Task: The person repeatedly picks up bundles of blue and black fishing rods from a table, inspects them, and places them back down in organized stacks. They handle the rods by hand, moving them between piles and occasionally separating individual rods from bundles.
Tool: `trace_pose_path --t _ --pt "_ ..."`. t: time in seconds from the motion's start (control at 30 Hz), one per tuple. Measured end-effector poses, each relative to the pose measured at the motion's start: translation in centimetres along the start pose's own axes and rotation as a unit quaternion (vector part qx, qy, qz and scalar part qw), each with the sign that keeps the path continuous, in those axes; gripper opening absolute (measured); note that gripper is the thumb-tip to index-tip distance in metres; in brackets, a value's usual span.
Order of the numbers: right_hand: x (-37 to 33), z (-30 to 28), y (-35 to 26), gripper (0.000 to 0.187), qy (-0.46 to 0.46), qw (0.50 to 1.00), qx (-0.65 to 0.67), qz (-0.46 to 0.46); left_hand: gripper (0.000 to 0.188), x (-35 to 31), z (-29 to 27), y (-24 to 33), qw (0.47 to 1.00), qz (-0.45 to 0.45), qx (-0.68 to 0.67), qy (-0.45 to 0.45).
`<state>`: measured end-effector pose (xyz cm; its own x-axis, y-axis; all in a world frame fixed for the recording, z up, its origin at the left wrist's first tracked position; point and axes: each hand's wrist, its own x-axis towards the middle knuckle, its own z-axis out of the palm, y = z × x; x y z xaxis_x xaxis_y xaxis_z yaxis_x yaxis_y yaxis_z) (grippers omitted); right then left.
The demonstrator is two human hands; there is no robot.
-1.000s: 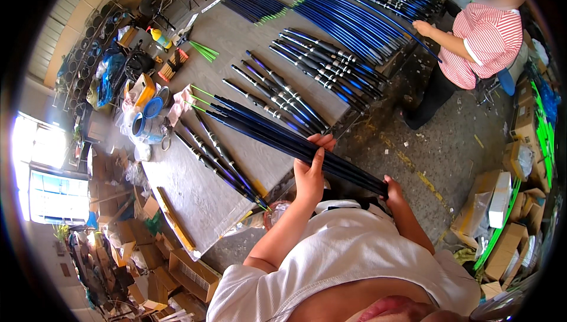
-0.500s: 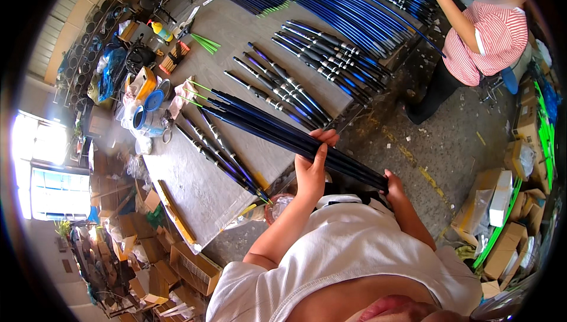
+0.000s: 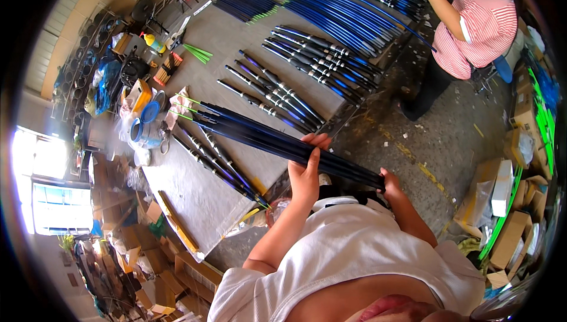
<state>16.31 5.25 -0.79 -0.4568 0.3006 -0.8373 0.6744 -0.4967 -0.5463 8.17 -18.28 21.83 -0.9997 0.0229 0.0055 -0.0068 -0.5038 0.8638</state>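
Both my hands hold a bundle of dark blue-black fishing rods (image 3: 260, 137) slanting from my waist out over the table. Thin bright green tips stick out of its far left end. My left hand (image 3: 305, 171) is closed around the middle, thumb above and fingertips showing on the far side. At the near right end, my right hand (image 3: 391, 184) grips the butts, its fingers partly hidden. Beneath and left of the bundle, a few rods with reel seats (image 3: 215, 162) lie on the table, and another small group of rods (image 3: 271, 94) lies beyond it.
The grey table (image 3: 195, 195) carries more rod rows (image 3: 342, 18), a blue tub (image 3: 142, 133), a yellow bottle (image 3: 153, 43) and a yellow strip (image 3: 177, 221) along its edge. A co-worker in a striped shirt (image 3: 475, 32) sits at the right. Cardboard boxes (image 3: 508, 245) stand on the floor.
The view has shifted slightly. My hands keep their grip on the rods, and the green-tipped end sits a little lower and farther left. Another person's arm now shows at the top edge.
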Motion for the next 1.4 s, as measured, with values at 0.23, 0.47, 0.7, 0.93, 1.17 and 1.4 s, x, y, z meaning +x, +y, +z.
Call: trace_pose_path --t 0.23,0.47,0.7,0.93,1.17,1.4 --pt "-1.2 0.4 -0.7 0.03 -0.012 0.999 0.036 0.034 0.031 -0.1 0.0 0.0 1.0 -0.014 0.007 0.004" --pt "-0.9 0.4 -1.0 0.03 0.004 1.0 0.012 0.014 0.033 -0.1 -0.3 -0.4 1.0 -0.006 0.011 0.007" --pt "0.3 -0.3 -0.3 0.031 -0.018 1.0 0.013 0.004 0.033 -0.1 -0.2 -0.8 1.0 -0.005 0.0 0.011" --pt "0.4 -0.6 -0.7 0.031 -0.01 1.0 0.022 0.008 0.033 0.0 0.6 -1.2 1.0 -0.001 0.008 -0.005" --pt "3.7 -4.8 2.0 0.033 -0.116 0.987 0.092 -0.061 0.057 -0.5 3.0 0.8 0.993 -0.004 0.045 -0.109" --pt "2.5 -12.6 2.9 0.032 0.013 0.999 0.05 0.003 0.047 2.2 4.2 0.8 0.997 0.011 -0.065 -0.045"
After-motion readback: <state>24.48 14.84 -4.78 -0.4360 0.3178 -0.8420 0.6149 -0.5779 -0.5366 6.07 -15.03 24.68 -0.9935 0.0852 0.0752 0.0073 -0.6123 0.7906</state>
